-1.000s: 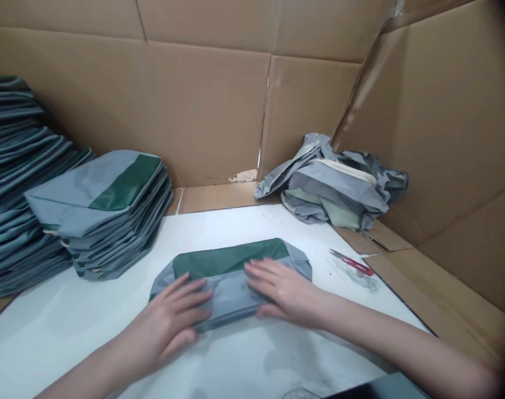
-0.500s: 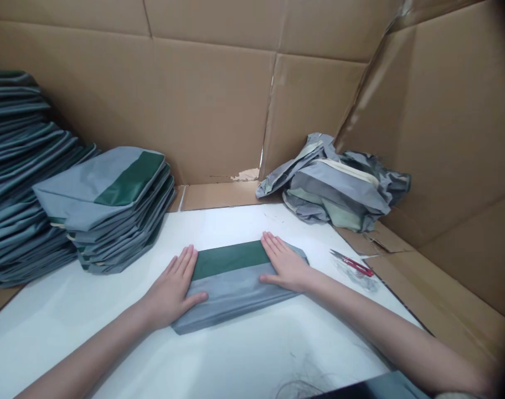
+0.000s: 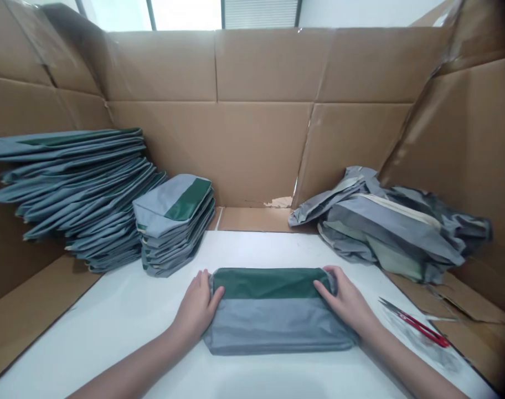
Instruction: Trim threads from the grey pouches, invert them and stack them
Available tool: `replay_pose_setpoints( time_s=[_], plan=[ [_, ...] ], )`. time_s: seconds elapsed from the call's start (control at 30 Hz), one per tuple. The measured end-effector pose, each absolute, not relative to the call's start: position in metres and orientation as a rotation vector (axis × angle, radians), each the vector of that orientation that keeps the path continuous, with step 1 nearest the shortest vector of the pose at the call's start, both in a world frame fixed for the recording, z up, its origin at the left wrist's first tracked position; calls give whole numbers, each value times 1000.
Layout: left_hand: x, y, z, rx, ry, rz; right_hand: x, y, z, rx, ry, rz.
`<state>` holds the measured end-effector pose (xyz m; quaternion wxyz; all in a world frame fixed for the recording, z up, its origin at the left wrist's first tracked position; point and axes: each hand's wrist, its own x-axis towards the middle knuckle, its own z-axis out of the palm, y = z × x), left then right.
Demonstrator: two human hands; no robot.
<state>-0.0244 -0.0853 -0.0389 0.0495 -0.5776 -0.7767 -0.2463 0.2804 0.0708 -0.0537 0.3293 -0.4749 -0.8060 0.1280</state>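
Observation:
A grey fabric pouch with a green band [image 3: 277,324] lies on the white tabletop in front of me, its long side level across the view. My left hand [image 3: 199,299] grips its left end, thumb on top and fingers around the edge. At the other end, my right hand [image 3: 346,296] holds the upper right corner the same way, thumb over the green band. The fingertips beneath the pouch are hidden.
To the left stand a short stack of matching pouches [image 3: 173,221] and a taller stack [image 3: 90,188]. Crumpled grey pouches [image 3: 385,221] are heaped at the back right. Red-handled thread snips [image 3: 418,324] lie on the right. Cardboard walls [image 3: 202,149] enclose the table [image 3: 252,246].
My hands have gone from lying flat on the pouch to gripping its two ends. The pouch has turned level. My view has tilted up, showing the wall's top and windows.

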Motion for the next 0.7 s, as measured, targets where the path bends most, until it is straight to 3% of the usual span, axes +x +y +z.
replay_pose_setpoints(
  time_s=[0.13, 0.4, 0.47, 0.63, 0.7],
  plan=[
    [-21, -90, -9, -1716, -2293, -944, 290, 70, -19, -1119, -2236, 566],
    [-42, -117, 46, -1686, -1992, -1115, 295, 53, -8, -1106, -2078, 305],
    [-48, -117, 77, -1610, -1907, -1186, 294, 49, 7, -1044, -2106, 475],
    [-76, -96, 196, -1468, -1570, -1492, 264, 41, 74, -738, -2008, 1373],
    [-87, -97, 229, -1426, -1506, -1534, 236, 42, 96, -666, -1754, 1464]
  ],
)
